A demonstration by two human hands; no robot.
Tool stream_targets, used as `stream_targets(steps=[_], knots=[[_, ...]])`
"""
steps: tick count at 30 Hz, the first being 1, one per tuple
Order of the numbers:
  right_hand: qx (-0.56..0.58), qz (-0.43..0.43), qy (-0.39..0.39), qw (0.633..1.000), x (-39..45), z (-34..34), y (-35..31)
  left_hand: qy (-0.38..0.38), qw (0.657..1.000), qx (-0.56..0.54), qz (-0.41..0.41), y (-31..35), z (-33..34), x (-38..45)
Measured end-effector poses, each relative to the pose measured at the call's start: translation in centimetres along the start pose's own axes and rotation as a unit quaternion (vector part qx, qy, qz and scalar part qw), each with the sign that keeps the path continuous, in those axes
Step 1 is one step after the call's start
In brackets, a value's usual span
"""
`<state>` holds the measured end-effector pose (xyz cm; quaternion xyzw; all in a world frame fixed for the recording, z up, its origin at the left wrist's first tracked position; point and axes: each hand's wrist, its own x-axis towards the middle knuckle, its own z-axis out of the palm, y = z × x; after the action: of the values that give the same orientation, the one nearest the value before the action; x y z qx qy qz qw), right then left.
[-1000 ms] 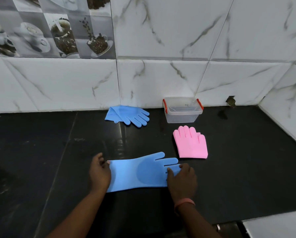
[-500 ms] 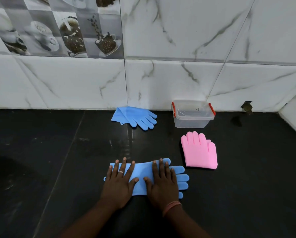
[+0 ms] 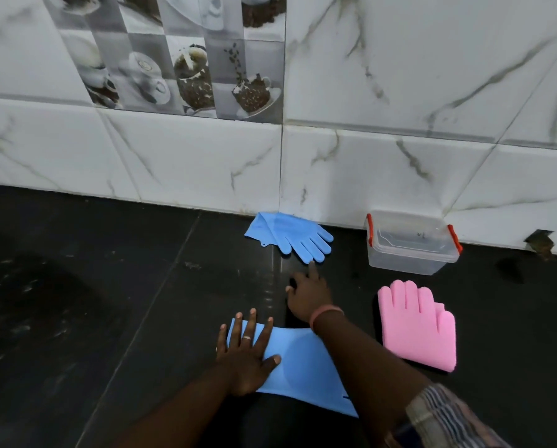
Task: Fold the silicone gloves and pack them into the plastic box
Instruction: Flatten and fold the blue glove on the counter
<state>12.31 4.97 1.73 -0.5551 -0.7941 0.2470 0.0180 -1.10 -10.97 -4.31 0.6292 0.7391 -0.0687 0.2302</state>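
A folded blue silicone glove [image 3: 298,367] lies on the black counter near me. My left hand [image 3: 246,354] rests flat on its left part, fingers spread. My right hand [image 3: 308,291] is stretched forward, one finger almost touching the fingertips of a second blue glove [image 3: 290,237] that lies by the wall. A folded pink glove [image 3: 418,324] lies to the right. The clear plastic box [image 3: 411,242] with red clips stands open and looks empty, against the wall behind the pink glove.
The white marble-tiled wall [image 3: 367,156] rises straight behind the gloves and box. The black counter [image 3: 109,286] stretches far to the left. A small dark hole [image 3: 540,242] sits in the wall base right of the box.
My right hand has lifted off the near blue glove and reached forward toward the far blue glove. My left hand stays on the near glove. The camera has moved closer and leftward.
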Motion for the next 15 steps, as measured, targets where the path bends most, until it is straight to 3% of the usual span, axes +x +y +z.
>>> stream_targets(steps=[8, 11, 15], knots=[[-0.027, 0.001, -0.056, 0.998, 5.2, -0.9, 2.0, 0.004, 1.000, -0.001, -0.009, 0.2, -0.4, -0.2], [0.134, -0.022, 0.022, 0.990, 5.1, -2.2, 1.8, -0.005, 1.000, 0.002, -0.015, 0.4, -0.5, -0.4], [0.343, -0.004, 0.183, 0.921, 1.4, -4.0, -0.7, 0.033, 0.999, -0.001, -0.018, 0.9, -0.5, -1.0]])
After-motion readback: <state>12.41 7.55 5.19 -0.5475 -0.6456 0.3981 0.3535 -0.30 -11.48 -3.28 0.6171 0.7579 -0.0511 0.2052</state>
